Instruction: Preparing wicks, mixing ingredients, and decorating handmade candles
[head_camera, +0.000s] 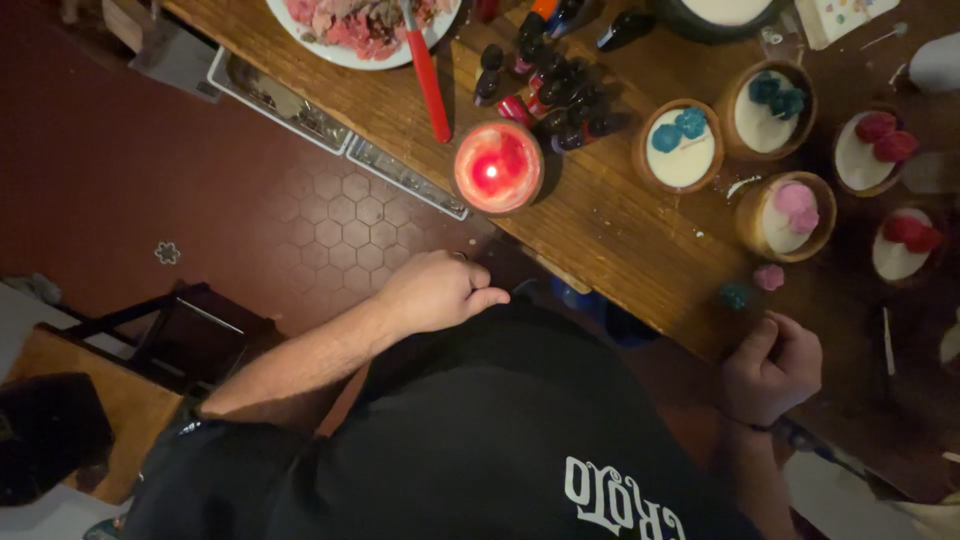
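Currently, my right hand rests at the near edge of the long brown wooden surface, its fingers curled into a loose fist. Whether anything small sits inside that fist, I cannot tell. My left hand hangs off the surface, over the dark red hexagon-tiled floor, fingers folded in and holding nothing that shows.

Nearest the right hand, just beyond its knuckles, lie two loose pieces on the bare wood: a small pink flower-shaped wax piece and a small teal flower-shaped wax piece, close beside each other, apart from the hand.

Handling, by judgement: both pieces look light, brittle at the petals and slightly slick. Take each by its sides between thumb and forefinger, with low pressure; do not press on the top relief.

Further out stand round wooden bowls filled with white wax: one topped with pink flowers, two with teal flowers, others with red ones. To the left, a lit red candle in a round holder glows; treat it as hot. Behind it sits a cluster of small dark dye bottles, then a white plate of pink and red scraps with a red-handled tool laid across it.
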